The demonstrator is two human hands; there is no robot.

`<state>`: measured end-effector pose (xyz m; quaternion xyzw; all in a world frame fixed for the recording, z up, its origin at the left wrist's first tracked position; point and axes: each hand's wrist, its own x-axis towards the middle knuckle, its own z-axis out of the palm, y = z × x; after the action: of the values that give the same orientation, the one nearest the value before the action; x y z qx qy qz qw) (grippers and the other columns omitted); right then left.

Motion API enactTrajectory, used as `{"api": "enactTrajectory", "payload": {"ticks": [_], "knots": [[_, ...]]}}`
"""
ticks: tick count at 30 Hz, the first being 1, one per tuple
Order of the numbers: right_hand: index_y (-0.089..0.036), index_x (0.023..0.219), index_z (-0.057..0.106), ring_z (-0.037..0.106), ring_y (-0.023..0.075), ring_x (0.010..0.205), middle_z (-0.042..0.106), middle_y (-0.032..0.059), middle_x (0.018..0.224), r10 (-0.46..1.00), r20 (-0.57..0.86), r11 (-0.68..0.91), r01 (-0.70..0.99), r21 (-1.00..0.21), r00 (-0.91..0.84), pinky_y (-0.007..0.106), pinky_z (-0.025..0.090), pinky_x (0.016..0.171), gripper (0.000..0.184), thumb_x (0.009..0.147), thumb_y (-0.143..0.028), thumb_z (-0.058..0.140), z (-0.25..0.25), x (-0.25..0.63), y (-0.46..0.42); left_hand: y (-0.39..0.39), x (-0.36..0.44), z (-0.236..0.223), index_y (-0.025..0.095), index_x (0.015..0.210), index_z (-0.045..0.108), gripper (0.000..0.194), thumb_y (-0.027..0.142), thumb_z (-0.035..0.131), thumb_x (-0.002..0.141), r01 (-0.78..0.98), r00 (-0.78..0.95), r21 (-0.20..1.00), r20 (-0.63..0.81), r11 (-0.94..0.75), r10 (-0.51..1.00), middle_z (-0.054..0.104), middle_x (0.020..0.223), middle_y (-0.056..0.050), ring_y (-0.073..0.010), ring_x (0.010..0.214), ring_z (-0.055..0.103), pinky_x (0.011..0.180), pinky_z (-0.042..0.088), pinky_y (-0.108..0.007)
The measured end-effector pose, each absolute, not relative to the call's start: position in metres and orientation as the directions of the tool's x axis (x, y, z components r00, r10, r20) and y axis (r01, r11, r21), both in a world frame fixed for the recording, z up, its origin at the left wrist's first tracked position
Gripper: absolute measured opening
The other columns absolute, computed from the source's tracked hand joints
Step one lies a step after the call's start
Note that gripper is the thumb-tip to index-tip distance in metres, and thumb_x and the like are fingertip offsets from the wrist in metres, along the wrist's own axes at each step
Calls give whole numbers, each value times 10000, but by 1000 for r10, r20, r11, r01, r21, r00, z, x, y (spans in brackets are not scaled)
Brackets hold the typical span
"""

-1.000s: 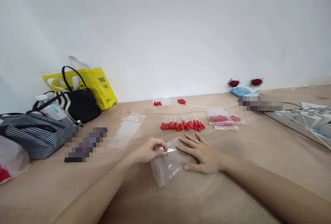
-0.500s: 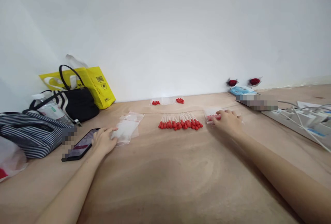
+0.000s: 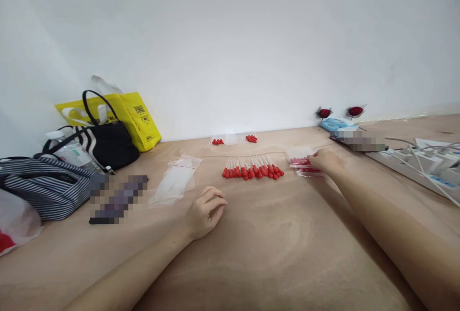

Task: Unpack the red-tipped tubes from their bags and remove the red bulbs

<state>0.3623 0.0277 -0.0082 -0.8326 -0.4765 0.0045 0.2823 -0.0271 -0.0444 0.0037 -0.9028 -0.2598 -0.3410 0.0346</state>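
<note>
Tabletop (image 3: pixel 280 253) | one red-tipped stick row (image 3: pixel 255 172) | row's near side: one left hand (image 3: pixel 204 213), half-curled | row's right: one right hand (image 3: pixel 328 160) at bags (image 3: pixel 299 161); two roses (image 3: pixel 355 110) | both grips unclear

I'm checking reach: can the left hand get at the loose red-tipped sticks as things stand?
Probably yes: the sticks lie ahead and to the right of the left hand, no object shows between them, and the right hand is at the filled bags.
</note>
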Motion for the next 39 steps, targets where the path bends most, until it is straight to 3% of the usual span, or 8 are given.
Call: {"api": "enactTrajectory", "payload": {"ticks": [7,10,16,20,23,30,34,39], "knots": [[-189,703,476,556,179,664,578,54,694,745,339,-253,713,-654,575,281,403,585,235,808,-365,360,3,351,1,-42,-12,3,169,798,584,135,132,455,790,418,619,341,571,-842,539,573,773,-48,-117,709,542,648,446,-238],[-201,710,438,507,130,574,523,-1,642,760,346,-26,557,-830,550,238,393,524,296,821,-453,330,3,330,-23,-43,-1,0,164,783,584,109,177,475,788,383,530,515,557,-767,639,567,774,-48,-119,709,551,652,454,-243],[-196,665,414,371,80,473,403,-64,539,925,265,242,116,-963,272,203,327,461,389,701,-573,504,-5,250,-66,-47,32,-4,161,1025,450,394,430,530,748,54,409,993,77,-109,909,566,838,-43,-128,679,594,666,492,-287],[-206,651,369,378,79,455,412,-63,532,977,211,210,13,-978,26,204,323,440,397,712,-579,488,-12,207,-86,-55,37,1,189,1105,377,591,450,639,644,-78,414,990,-74,116,907,590,898,-46,-140,708,598,672,482,-288],[-199,627,392,392,85,461,432,-48,521,959,250,272,181,-945,-136,209,320,439,353,764,-516,462,-12,203,-91,-58,23,8,174,1093,452,586,373,693,598,-19,458,991,-109,132,882,614,929,-53,-149,787,592,718,454,-261],[-183,604,467,457,125,577,519,-3,584,791,595,500,707,-500,-138,275,344,597,234,753,-347,542,-12,239,-47,-36,-2,27,151,983,610,415,340,679,620,369,657,927,-313,70,686,655,844,-29,-131,737,583,698,433,-239],[-179,653,501,480,133,613,542,5,609,732,635,611,653,-448,-248,289,358,642,242,753,-392,553,-12,234,-39,-20,17,15,119,912,624,334,313,661,642,409,599,893,-109,-186,794,646,780,-43,-142,715,574,687,442,-258],[-179,822,568,495,168,765,597,49,818,681,565,719,572,-395,-465,317,372,700,322,704,-478,592,-9,222,-54,-15,27,-10,121,902,575,243,294,544,734,398,242,839,294,-371,925,604,918,-85,-156,790,572,729,448,-284]]}}
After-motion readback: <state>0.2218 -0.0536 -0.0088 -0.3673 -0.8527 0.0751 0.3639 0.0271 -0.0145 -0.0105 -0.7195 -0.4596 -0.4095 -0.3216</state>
